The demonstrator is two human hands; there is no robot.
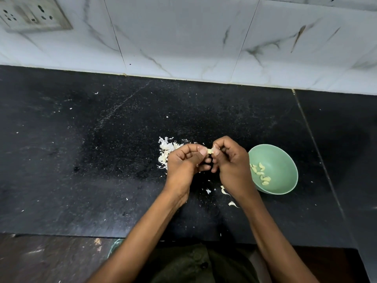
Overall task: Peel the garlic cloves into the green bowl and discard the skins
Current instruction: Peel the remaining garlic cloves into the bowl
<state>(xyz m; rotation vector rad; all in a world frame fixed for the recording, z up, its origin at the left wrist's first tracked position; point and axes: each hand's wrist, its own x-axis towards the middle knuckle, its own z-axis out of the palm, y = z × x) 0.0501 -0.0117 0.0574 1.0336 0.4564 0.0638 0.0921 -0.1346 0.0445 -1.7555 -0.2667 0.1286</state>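
- Left hand (186, 160): raised over the middle of the counter, fingers curled, thumb and forefinger pinching the left end of a garlic clove (210, 151).
- Right hand (229, 160): just right of the left hand, fingers curled, fingertips pinching the right end of the same clove; knuckles of both hands nearly touching.
- Garlic clove: small, pale, held between the two hands above the counter; mostly hidden by the fingertips.
- Green bowl (285, 158): on the counter just right of the right hand, upright, its left rim hidden behind that hand.
- Peeled cloves (262, 173): several pale pieces lying together in the bowl's bottom.
- Skins (166, 149): white papery heap on the counter, left of and beyond the left hand; loose scraps (224, 190) nearer, below the wrists.
- Counter (102, 160): black speckled stone, dotted with small white flecks.
- Wall (183, 37): white marbled tiles at the far edge.
- Socket plate (30, 13): far left on the wall.
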